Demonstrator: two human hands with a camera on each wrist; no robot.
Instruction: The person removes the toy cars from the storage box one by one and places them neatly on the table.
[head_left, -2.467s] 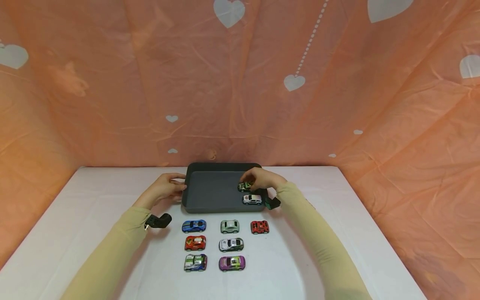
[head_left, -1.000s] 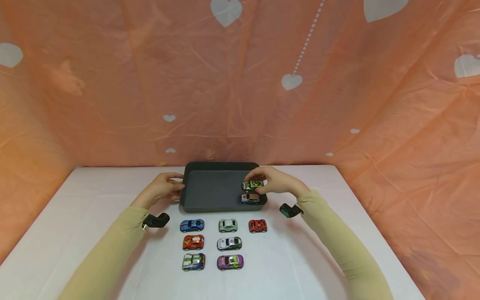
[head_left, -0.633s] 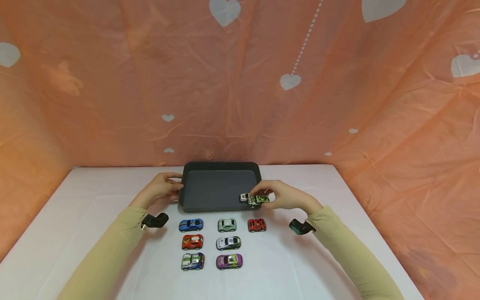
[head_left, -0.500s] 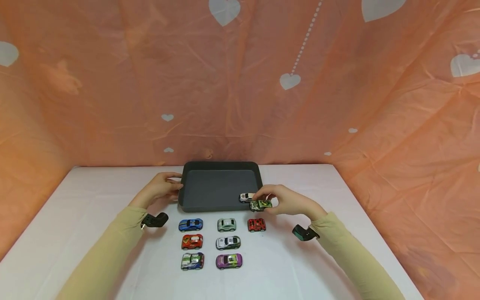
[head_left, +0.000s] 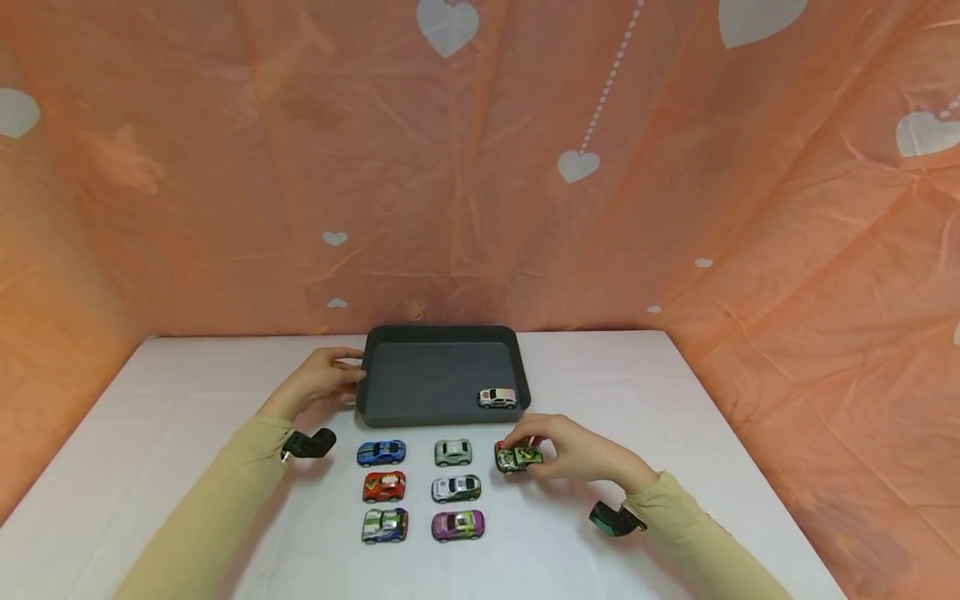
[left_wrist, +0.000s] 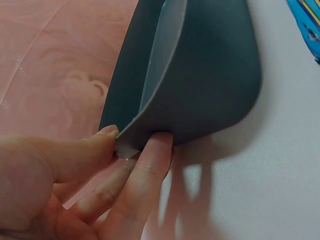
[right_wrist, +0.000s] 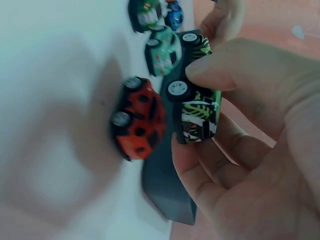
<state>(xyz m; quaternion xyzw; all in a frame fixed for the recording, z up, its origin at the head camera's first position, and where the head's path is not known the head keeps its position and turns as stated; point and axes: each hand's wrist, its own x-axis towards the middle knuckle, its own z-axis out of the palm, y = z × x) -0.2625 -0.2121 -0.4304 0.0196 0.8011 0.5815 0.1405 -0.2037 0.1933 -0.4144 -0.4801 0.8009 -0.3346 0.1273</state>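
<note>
Pale yellow-green long sleeves cover both arms to the wrists. Small black camera unit strapped under each wrist; hands bare.

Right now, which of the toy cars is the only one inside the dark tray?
The white car, alone in the tray at its near right corner. All the others are outside on the white table.

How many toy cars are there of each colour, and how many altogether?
Blue car: 1
Red cars: 2
Pale green car: 1
White cars: 2
Purple car: 1
Green-striped cars: 2
Total: 9
</note>
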